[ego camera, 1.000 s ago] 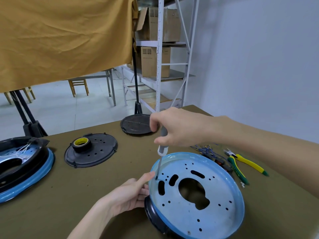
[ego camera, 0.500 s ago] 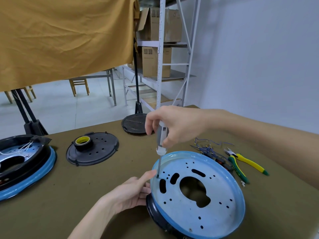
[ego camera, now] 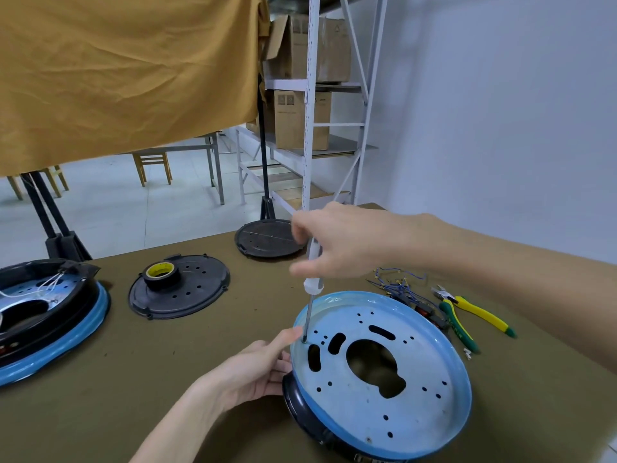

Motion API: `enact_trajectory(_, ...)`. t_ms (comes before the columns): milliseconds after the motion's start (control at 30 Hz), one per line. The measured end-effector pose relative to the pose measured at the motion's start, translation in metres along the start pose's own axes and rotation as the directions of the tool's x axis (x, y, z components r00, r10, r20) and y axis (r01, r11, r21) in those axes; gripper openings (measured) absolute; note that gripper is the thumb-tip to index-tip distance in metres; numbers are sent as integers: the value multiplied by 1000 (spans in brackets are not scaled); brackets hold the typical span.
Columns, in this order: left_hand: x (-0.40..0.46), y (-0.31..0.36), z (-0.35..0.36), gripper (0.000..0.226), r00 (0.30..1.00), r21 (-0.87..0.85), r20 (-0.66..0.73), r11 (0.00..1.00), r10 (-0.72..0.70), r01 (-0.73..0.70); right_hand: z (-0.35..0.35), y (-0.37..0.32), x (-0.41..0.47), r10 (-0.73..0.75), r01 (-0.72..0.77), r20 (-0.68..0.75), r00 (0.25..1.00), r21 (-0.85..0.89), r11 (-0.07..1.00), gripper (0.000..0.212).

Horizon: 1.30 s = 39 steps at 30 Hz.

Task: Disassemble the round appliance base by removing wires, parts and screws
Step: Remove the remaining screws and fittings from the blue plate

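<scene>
At the far left of the olive-green table (ego camera: pixel 233 329) sits a second appliance base (ego camera: pixel 50 319) — black shell, blue rim, thin white wires trailing across its metal plate. Just right of it lies a black perforated cover (ego camera: pixel 187 289) with a roll of black tape (ego camera: pixel 160 274) standing on it; the roll's yellow core carries printing too small for me to read. Farther back rests another black round cover (ego camera: pixel 267 240).

Near the middle, my left hand (ego camera: pixel 253 372) steadies the round appliance base (ego camera: pixel 384 372): the thumb lies pressed along its blue rim while the other fingers curl against the black shell below. That base sits tilted in front of me, its pale blue metal plate facing up, pierced with slots, small holes and one large central opening.

My right hand (ego camera: pixel 350 242) pinches the translucent handle of a screwdriver (ego camera: pixel 312 289), fingers wrapped round it, the hand itself blurred. Its shaft stands almost upright, the tip set into the plate close to my left thumb.

Right of the base lies a tangle of blue wires (ego camera: pixel 397 284) with small terminals, then green-and-yellow pliers (ego camera: pixel 467 315) — lettering runs along the green handle, unreadable from where I stand. Cardboard boxes (ego camera: pixel 300 118) on the metal shelving (ego camera: pixel 312 95) behind show printed marks I cannot make out.
</scene>
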<state>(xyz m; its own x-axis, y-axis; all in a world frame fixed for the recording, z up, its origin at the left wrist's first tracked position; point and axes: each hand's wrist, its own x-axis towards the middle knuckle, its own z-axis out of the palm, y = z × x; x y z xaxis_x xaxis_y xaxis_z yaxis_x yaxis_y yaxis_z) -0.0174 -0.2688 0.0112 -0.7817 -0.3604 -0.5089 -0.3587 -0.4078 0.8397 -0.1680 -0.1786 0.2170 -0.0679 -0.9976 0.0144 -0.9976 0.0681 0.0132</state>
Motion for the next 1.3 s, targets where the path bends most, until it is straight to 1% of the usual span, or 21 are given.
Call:
enact_trajectory(67, 1, 0, 0, 77, 1000, -3, -4, 1000, 3, -3, 7, 1, 1, 60, -79, -123, 991, -156, 985, 51)
enact_trajectory(100, 2, -1, -1, 71, 1000, 3, -2, 1000, 6, -6, 9, 2, 2, 53, -72, -125, 991, -153, 986, 49)
enact_trajectory(200, 1, 0, 1, 48, 1000, 13, 7, 1000, -6, 6, -1, 7, 0, -41, 39, 11, 999, 133, 990, 14)
enact_trajectory(300, 5, -3, -2, 66, 1000, 4, 3, 1000, 0, 0, -7, 7, -4, -73, 51, 84, 994, 235, 971, 27)
enact_trajectory(400, 3, -3, -2, 94, 1000, -6, -7, 1000, -2, 2, 7, 3, -6, -14, 9, -128, 992, -36, 999, 40)
enact_trajectory(467, 3, -3, -2, 96, 1000, -9, -10, 1000, 4, -4, 13, 1, -4, -2, -33, -207, 978, -167, 985, 46)
enact_trajectory(500, 4, -3, -2, 91, 1000, -4, -9, 1000, 10, -10, 12, 2, -2, -15, -9, -182, 983, -133, 991, 39)
enact_trajectory(567, 5, -4, -3, 82, 1000, 5, -3, 1000, 18, -18, 2, 6, -1, -56, 60, -44, 997, 95, 994, 18)
enact_trajectory(633, 6, -4, -3, 77, 1000, 5, 2, 1000, 13, -14, -8, 9, -2, -99, 79, 76, 992, 231, 970, 25)
enact_trajectory(667, 6, -4, -3, 74, 1000, 2, 4, 1000, 9, -9, -8, 9, -3, -100, 81, 71, 992, 237, 968, 27)
enact_trajectory(733, 5, -4, -4, 78, 1000, 4, 3, 1000, 5, -5, 2, 6, -3, -62, 66, -48, 997, 86, 994, 28)
enact_trajectory(800, 3, -3, -3, 90, 1000, 10, -11, 1000, 0, 0, 14, 5, -3, -28, -20, -201, 979, -234, 972, 46)
enact_trajectory(833, 3, -3, -3, 93, 1000, 14, -15, 1000, 1, -1, 16, 5, -2, -22, -54, -232, 972, -314, 948, 50)
enact_trajectory(900, 2, -2, -2, 93, 1000, 17, -18, 1000, 8, -8, 12, 8, 0, -17, -19, -159, 987, -220, 975, 41)
enact_trajectory(967, 3, -2, -2, 86, 1000, 15, -14, 1000, 10, -9, 0, 12, 0, -57, 57, -6, 998, 89, 994, 21)
enact_trajectory(1033, 3, -2, -2, 76, 1000, 9, -6, 1000, 0, 0, -7, 13, -2, -121, 98, 79, 989, 244, 965, 30)
enact_trajectory(1067, 3, -2, -2, 74, 1000, 5, -2, 1000, 0, 0, -5, 13, -3, -128, 112, 59, 990, 228, 967, 34)
enact_trajectory(1133, 3, -2, -3, 85, 1000, 2, -8, 1000, 6, -6, 5, 10, -3, -91, 90, -84, 992, -18, 996, 43)
enact_trajectory(1200, 3, -3, -3, 96, 1000, 3, -17, 1000, 6, -6, 10, 8, -2, -10, -34, -220, 975, -197, 980, 63)
enact_trajectory(1233, 3, -3, -3, 97, 1000, 5, -14, 1000, 10, -9, 12, 9, 1, 22, -65, -224, 974, -190, 980, 65)
enact_trajectory(1300, 2, -3, -4, 95, 1000, 8, -3, 1000, 13, -13, 7, 11, 4, 0, -3, -110, 994, -25, 1000, 40)
